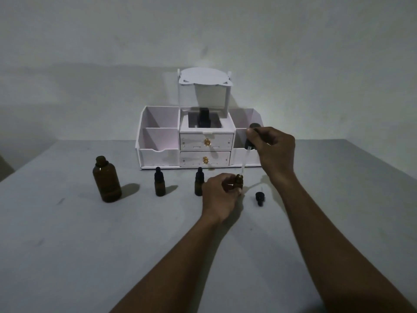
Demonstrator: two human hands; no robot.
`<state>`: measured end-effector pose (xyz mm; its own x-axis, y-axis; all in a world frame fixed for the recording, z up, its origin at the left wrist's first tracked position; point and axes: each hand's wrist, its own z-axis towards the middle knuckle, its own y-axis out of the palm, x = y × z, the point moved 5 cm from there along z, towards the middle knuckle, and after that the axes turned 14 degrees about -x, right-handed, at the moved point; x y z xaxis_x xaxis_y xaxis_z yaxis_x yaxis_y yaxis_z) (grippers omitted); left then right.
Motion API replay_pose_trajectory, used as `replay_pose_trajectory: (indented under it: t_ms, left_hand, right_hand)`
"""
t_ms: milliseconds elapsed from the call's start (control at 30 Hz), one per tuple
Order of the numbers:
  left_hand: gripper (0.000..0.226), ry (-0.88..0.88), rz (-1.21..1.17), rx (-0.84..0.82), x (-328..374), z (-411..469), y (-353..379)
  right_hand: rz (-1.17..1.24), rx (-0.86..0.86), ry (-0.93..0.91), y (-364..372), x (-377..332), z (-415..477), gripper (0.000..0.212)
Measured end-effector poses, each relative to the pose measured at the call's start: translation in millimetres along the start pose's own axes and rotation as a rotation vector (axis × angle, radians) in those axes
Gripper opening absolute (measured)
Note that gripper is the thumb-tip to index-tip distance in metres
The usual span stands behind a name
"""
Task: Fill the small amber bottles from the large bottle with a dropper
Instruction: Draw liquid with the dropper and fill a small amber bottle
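A large amber bottle (106, 180) stands uncapped at the left of the table. Two small capped amber bottles (159, 185) (198, 185) stand in a row to its right. My left hand (220, 195) grips a third small amber bottle (238, 181), uncapped and upright on the table. My right hand (274, 150) holds a large dropper (249, 145) by its black bulb, the glass tube slanting down with its tip at the mouth of that small bottle. A small black dropper cap (259, 198) lies on the table to the right.
A white desktop organizer (158, 152) with open side compartments, two small drawers and a raised mirror stands at the table's back, just behind the bottles. A dark bottle (203, 118) sits in its middle recess. The grey table (90, 245) stretches toward me.
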<state>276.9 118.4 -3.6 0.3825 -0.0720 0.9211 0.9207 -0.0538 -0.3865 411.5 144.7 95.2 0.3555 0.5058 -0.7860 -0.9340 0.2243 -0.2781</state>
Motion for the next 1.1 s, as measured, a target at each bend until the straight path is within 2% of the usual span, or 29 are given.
replay_pose_trajectory:
  t_ms: [233,467,933,1100]
  left_hand:
    - [0.040,-0.021,0.011,-0.005,0,1,2]
    - [0.038,-0.032,0.023,-0.008,0,1,2]
    - [0.040,-0.031,0.021,-0.019,-1,2,1]
    - [0.048,-0.064,-0.170,-0.025,-6,-7,5]
  right_hand:
    - [-0.103,0.017,0.024,1,7,2,0.018]
    - [-0.098,0.009,0.032,3,7,2,0.014]
    - [-0.127,0.007,-0.013,2,2,-1,0.021]
    - [-0.096,0.027,-0.034,-1,-3,-2,0.021]
